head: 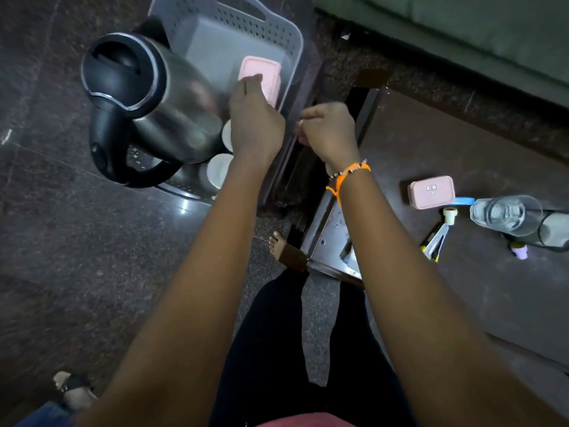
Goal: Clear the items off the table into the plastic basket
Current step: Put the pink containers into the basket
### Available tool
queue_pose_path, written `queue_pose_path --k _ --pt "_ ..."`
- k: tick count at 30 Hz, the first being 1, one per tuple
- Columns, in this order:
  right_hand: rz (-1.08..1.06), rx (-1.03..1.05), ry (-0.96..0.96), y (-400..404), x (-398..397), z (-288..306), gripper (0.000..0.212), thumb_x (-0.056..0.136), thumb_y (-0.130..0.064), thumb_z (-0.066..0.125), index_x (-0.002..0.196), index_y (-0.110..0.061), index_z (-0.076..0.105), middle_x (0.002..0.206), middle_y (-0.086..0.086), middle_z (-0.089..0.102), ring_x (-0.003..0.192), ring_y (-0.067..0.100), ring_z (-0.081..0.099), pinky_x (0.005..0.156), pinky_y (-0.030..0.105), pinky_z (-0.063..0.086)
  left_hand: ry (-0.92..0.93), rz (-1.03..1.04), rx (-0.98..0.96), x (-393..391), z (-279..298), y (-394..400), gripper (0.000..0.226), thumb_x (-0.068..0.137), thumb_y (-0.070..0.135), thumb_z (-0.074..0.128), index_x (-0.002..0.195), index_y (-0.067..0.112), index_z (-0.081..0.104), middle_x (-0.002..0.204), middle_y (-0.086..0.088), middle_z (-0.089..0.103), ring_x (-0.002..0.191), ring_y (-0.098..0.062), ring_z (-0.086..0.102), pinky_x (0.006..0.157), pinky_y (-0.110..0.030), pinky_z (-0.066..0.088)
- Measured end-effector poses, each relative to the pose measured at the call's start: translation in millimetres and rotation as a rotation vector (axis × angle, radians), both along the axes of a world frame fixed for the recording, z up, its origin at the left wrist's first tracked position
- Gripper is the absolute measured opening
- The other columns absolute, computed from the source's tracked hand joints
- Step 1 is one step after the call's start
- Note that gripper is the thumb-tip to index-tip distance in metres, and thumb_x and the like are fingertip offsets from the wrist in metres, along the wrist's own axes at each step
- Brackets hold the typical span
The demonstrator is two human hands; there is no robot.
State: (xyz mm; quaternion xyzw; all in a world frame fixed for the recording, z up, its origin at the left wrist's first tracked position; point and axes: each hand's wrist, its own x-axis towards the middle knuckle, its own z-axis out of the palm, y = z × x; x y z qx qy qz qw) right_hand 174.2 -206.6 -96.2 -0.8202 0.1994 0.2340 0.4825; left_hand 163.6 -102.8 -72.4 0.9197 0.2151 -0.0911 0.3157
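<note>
Basket (286,41) of pale grey plastic, rectangular, walls perforated, with a slot handle at the far end, sits to my left of the surface (462,149). Inside it lies a pink rectangular box (268,72) with rounded corners and a matt lid. A steel kettle (154,100), brushed metal body with black plastic lid and handle, stands at the basket's near left. Two white cups (218,171) are partly hidden below the kettle.

My left hand (255,124) reaches into the basket, fingers straight and together, tips resting on the pink box. My right hand (329,131) hovers just beside the basket's right rim, fingers curled inward; whether they hold anything I cannot tell. An orange thread band (348,174) circles that wrist.

On the dark, smooth surface to my right: a second pink box (431,192), a clear glass (505,214) lying on its side, a small white-capped tube (450,214) and a clip-like tool (434,241).
</note>
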Motion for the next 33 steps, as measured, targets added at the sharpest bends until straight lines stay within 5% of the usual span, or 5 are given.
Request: queue_pose_path --k 3,12,22,27,33 --pt "-0.169 0.079 0.085 -50.7 -32.6 -4.9 0.020 0.078 0.001 0.059 0.095 0.008 0.068 0.091 0.029 0.071 0.075 0.033 0.070 0.084 0.045 0.059 -0.095 -0.035 -0.094 -30.1 3.2 -39.9 0.036 0.087 0.001 0.045 0.121 0.003 0.056 0.127 -0.020 0.053 0.120 -0.032 0.049 0.102 -0.029 0.030" --pt "-0.403 -0.115 0.290 -231.9 -121.7 -55.5 0.024 0.085 0.000 0.053 0.107 0.003 0.062 0.115 0.029 0.064 0.109 0.042 0.061 0.098 0.047 0.050 0.355 -0.295 -0.311 -97.3 -52.7 -187.0 0.031 0.088 0.001 0.049 0.117 0.006 0.061 0.125 -0.017 0.057 0.118 -0.028 0.054 0.101 -0.029 0.042" --pt "0.297 -0.485 0.156 -324.7 -121.8 -120.5 0.052 0.086 0.003 0.041 0.133 -0.017 0.053 0.145 0.017 0.034 0.126 0.036 0.044 0.112 0.035 0.032 0.298 -0.627 0.032 -62.6 -123.7 -283.5 0.068 0.080 0.005 0.062 0.140 0.006 0.031 0.142 -0.020 0.035 0.129 -0.036 0.037 0.108 -0.035 0.025" --pt "0.392 -0.493 0.134 -337.9 -115.1 -134.7 0.052 0.082 0.005 0.040 0.128 -0.013 0.056 0.141 0.015 0.039 0.122 0.035 0.047 0.107 0.039 0.037 0.377 -0.701 0.146 -55.7 -149.8 -315.4 0.093 0.076 0.020 0.073 0.147 0.005 0.015 0.146 -0.017 0.032 0.134 -0.034 0.032 0.111 -0.039 0.027" --pt "0.255 -0.502 -0.031 -335.4 -118.6 -113.6 0.041 0.080 0.005 0.048 0.114 -0.011 0.063 0.125 0.013 0.055 0.113 0.033 0.050 0.097 0.036 0.038 0.302 -0.508 0.128 -65.1 -141.6 -313.1 0.071 0.079 0.024 0.064 0.138 0.003 0.030 0.136 -0.018 0.042 0.120 -0.037 0.044 0.095 -0.043 0.039"
